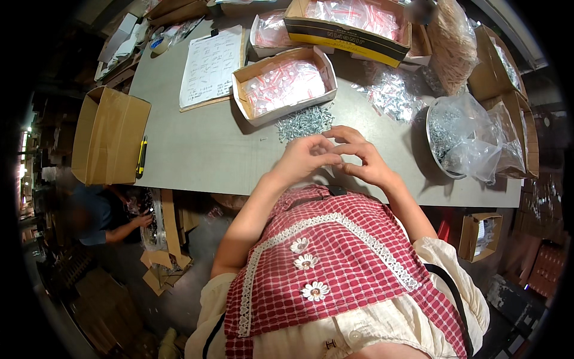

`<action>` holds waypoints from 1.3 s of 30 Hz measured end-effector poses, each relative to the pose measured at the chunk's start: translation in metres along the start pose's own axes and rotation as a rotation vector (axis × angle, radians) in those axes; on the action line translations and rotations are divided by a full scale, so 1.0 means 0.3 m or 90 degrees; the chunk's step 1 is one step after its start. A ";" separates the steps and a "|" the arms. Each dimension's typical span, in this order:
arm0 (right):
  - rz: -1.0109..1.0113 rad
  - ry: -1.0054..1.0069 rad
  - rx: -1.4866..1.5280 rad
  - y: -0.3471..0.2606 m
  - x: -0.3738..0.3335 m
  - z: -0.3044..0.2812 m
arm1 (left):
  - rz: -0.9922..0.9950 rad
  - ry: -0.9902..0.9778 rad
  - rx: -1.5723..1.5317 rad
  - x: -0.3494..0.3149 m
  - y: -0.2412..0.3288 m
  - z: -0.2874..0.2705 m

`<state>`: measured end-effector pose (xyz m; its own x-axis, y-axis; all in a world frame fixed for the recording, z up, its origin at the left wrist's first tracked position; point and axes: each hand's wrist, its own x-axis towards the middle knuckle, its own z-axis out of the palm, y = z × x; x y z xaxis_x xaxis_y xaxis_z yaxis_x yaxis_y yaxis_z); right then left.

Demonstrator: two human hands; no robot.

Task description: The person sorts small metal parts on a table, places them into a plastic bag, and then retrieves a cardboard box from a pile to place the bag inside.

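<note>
My left hand [304, 158] and my right hand [366, 160] meet just above the table's near edge. Both have curled fingers, with thumbs and fingertips pinched close together. Between them shows a bit of a small clear plastic bag [329, 171], mostly hidden by the fingers; what is in it cannot be made out. A loose pile of small silver screws [305, 122] lies just beyond my fingertips. Behind the pile stands an open white carton [286, 111] of small clear bags with red strips. One single screw [263, 139] lies apart, left of the pile.
On the left are a cardboard box [113, 137], a yellow cutter [142, 157] and a clipboard with a paper sheet [209, 63]. Filled bags [391, 96] and a plastic-lined metal bowl [439, 128] lie right. A black-yellow box [347, 40] stands behind. Another person [98, 215] works lower left.
</note>
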<state>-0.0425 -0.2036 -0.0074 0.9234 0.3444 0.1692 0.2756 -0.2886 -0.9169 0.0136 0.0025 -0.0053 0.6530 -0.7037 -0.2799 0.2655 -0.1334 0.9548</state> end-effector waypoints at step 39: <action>0.064 0.085 -0.233 0.083 0.109 0.019 | -0.072 0.182 0.166 -0.057 -0.074 -0.024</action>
<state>-0.0071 -0.1945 -0.0269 0.9707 0.1864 0.1520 0.2364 -0.6227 -0.7459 0.0016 0.0226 -0.0225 0.8104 -0.4571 -0.3664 0.1822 -0.3978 0.8992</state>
